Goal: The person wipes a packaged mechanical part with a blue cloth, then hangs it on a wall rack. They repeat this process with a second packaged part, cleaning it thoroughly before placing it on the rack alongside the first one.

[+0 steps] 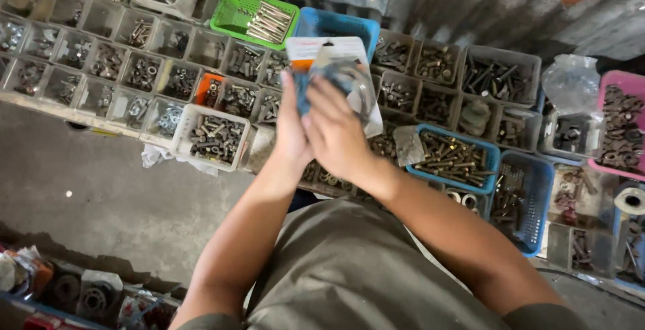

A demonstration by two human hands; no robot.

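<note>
Both hands are raised together over the trays of hardware. My left hand (pixel 290 132) and my right hand (pixel 336 135) grip a clear blister package (pixel 336 68) with a white and orange card back. A round metal part shows through the plastic, partly hidden by my fingers. The right hand's fingers lie over the package's front; the left hand holds its left side.
Rows of small white bins (pixel 134 68) with nuts and bolts fill the left. A green basket (pixel 254 15) holds long bolts. Blue baskets (pixel 457 158) hold brass-coloured screws, with a pink basket (pixel 621 128) at the right. Bare concrete floor (pixel 101 195) lies at the lower left.
</note>
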